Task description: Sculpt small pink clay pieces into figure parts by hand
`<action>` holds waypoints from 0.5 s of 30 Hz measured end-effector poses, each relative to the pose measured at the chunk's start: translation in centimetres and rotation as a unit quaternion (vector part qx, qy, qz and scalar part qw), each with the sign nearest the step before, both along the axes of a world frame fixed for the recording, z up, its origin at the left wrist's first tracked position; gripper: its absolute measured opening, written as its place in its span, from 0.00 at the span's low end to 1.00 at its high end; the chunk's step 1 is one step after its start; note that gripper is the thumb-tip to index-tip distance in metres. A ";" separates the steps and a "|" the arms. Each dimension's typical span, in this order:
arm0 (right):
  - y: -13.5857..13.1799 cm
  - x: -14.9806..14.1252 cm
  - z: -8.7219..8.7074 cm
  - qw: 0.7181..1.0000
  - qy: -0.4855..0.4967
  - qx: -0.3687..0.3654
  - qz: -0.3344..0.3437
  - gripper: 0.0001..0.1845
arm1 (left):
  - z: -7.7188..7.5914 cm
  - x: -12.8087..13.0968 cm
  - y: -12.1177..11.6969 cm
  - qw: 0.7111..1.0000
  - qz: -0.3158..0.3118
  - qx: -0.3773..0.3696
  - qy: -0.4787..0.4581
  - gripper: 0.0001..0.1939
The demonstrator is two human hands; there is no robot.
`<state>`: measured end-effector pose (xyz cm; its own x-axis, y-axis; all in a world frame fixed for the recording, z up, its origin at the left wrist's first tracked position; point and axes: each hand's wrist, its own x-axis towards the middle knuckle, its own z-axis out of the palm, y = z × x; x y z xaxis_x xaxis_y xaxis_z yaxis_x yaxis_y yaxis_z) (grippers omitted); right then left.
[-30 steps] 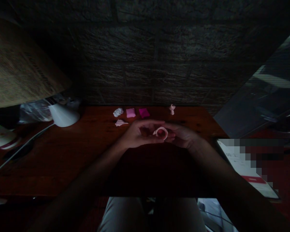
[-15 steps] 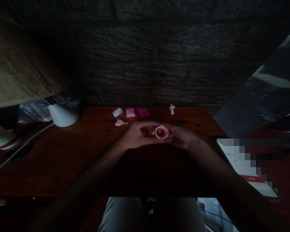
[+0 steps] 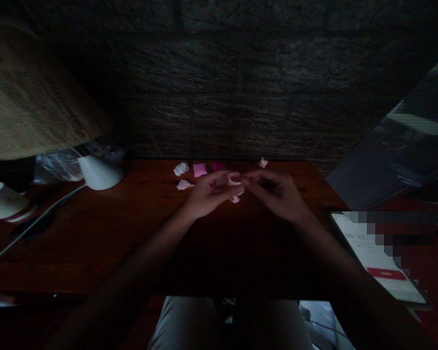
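Observation:
Between my hands, above the wooden table, is a small pale-pink clay cup with its hollow mouth facing up and a stub below it. My left hand is closed around its left side, thumb in front. The thumb and fingers of my right hand pinch its rim from the right. Behind my hands lie a white clay lump, a pink clay square and a partly covered magenta clay square. A crumpled pale-pink clay piece rests nearer. A similar small clay cup stands by the wall, its lower part hidden.
On the left are a lamp with a white base and brown paper shade, its cord, and a paper cup. A lit tablet-like screen lies at the right edge. A brick wall bounds the back.
The clay cup has risen and tilted, so its side and stub show now. My right hand has shifted from cradling it to pinching its rim. The view has swung slightly.

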<state>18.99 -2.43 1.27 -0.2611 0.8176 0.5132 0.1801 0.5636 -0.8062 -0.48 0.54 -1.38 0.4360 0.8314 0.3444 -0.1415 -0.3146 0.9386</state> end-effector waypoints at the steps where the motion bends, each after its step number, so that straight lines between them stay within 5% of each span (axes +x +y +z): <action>1: 0.1 0.0 -0.1 1.000 0.003 0.000 -0.002 0.11 | 0.1 0.0 0.0 1.000 -0.001 -0.005 -0.002 0.23; 7: 0.6 0.2 -0.5 0.998 -0.019 0.034 -0.046 0.11 | 0.2 0.1 0.0 1.000 0.015 -0.010 0.003 0.21; 11: 0.5 0.4 -0.4 0.984 -0.074 0.126 -0.102 0.12 | -0.4 0.2 0.1 0.998 0.044 0.045 0.029 0.18; 15: 0.4 0.4 -0.5 0.970 -0.113 0.201 -0.076 0.17 | -0.8 0.4 0.1 0.992 0.049 0.103 0.052 0.17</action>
<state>19.43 -2.01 0.79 -0.2963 0.6006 0.7427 0.4312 0.7779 -0.4570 -0.13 0.61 -2.15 0.3983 0.7886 0.4685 -0.0069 -0.5082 0.8612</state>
